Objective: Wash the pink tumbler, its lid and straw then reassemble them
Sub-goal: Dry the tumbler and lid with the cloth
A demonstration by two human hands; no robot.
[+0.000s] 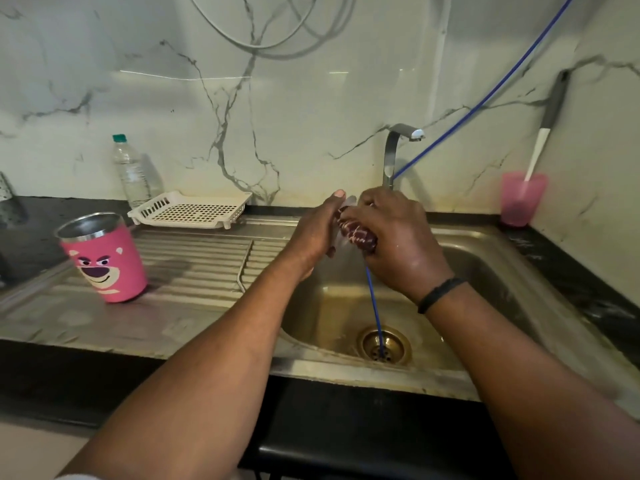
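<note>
The pink tumbler [107,259], with a bear face and a steel rim, stands open and lidless on the left of the drainboard. Over the sink bowl my left hand [311,233] holds a clear, blurred piece that looks like the lid [348,201]. My right hand [398,244] presses a dark red scrubber [356,233] with pale markings against it. The two hands touch just below the tap [398,147]. A thin bent metal rod, possibly the straw [244,266], lies on the drainboard between the tumbler and the bowl.
A blue hose [375,306] runs from the upper right past the tap into the drain of the steel sink [502,271]. Behind the drainboard sit a white slotted tray [190,209] and a water bottle [130,171]. A pink cup [521,199] holding a brush stands at the right.
</note>
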